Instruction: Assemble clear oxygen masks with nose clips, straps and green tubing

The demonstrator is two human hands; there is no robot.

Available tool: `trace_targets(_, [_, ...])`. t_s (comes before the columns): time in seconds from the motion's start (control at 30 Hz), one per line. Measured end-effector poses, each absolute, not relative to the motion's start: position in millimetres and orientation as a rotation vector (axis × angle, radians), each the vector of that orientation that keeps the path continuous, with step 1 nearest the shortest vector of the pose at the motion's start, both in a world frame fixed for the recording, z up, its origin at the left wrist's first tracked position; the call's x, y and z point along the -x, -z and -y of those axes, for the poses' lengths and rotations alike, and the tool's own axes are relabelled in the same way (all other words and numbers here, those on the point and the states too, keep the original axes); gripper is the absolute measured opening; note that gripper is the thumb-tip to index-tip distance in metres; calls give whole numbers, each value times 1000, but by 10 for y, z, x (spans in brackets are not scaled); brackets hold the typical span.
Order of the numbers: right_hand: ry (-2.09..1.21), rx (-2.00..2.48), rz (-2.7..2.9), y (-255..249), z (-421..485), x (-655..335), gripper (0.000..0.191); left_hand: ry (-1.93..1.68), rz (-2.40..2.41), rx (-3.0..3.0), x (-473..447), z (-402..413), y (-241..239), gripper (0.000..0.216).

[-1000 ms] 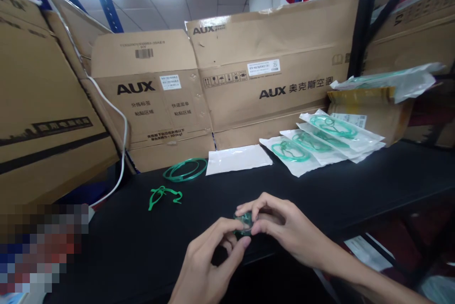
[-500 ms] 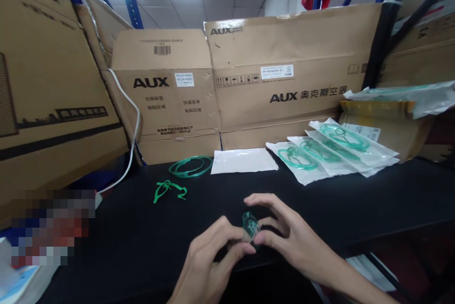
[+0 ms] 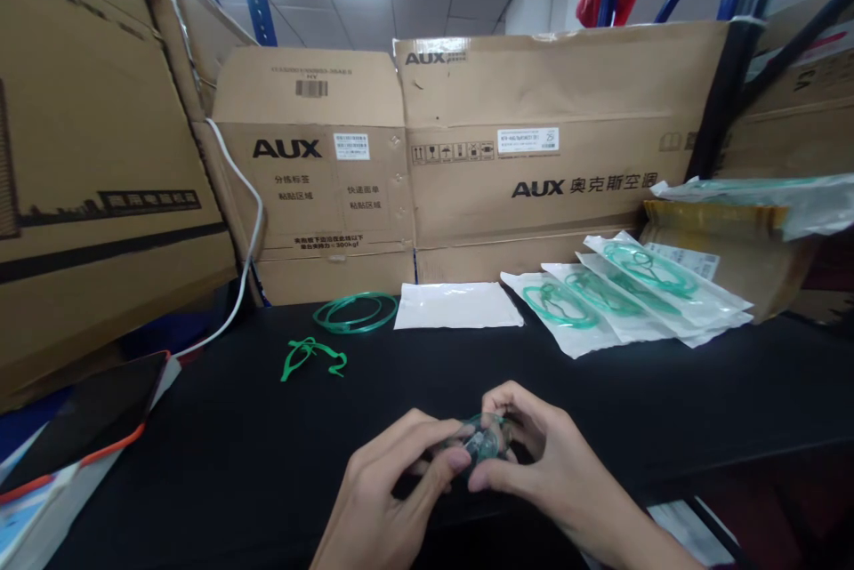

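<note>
At the far left a phone in an orange-edged case lies slanted off the corner of the black surface, close enough to the edge that a nudge from a forearm could tip it. Further in, a loose green strap and a coil of green tubing lie apart from each other near the cardboard boxes, with a flat white pouch just beside the coil; both loose pieces could be swept back or tangled if the surface is brushed. In the middle foreground the left hand and the right hand are together, fingertips of both pinched on a small clear green-tinted plastic part held just above the near edge of the surface. The part is small, glossy and largely hidden by the fingers, so its exact shape cannot be told; with so little to grip and smooth plastic, it looks liable to slip out and drop past the edge onto the floor, or to crack if squeezed too hard. To the right, sealed pouches holding green tubing overlap in a fanned row that a sleeve could easily slide.
</note>
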State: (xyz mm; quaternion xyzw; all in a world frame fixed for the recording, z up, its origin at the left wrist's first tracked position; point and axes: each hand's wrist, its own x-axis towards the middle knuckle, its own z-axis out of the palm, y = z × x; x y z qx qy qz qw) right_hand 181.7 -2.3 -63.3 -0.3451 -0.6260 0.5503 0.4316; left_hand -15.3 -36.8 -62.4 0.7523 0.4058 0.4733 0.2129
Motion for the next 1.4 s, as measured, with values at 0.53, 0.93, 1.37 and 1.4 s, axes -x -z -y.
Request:
trace_targets(0.53, [-1547,683,1410,559,-51,-1875,28,-1408,-1134,-1865,42,315,587,17])
trace_targets(0.93, [-1602,638,1347,570,10,-1855,23,-1461,-1066,-1942,76,325,601,14])
trace_targets(1.37, [-1394,606,1467,620,16,-1841,9,-1492,-1073,-1955,79,296,621,17])
trace_targets(1.4, [-1401,595,1471,613,14,-1846,9,-1491,-1077,-1966,82,298,625,18])
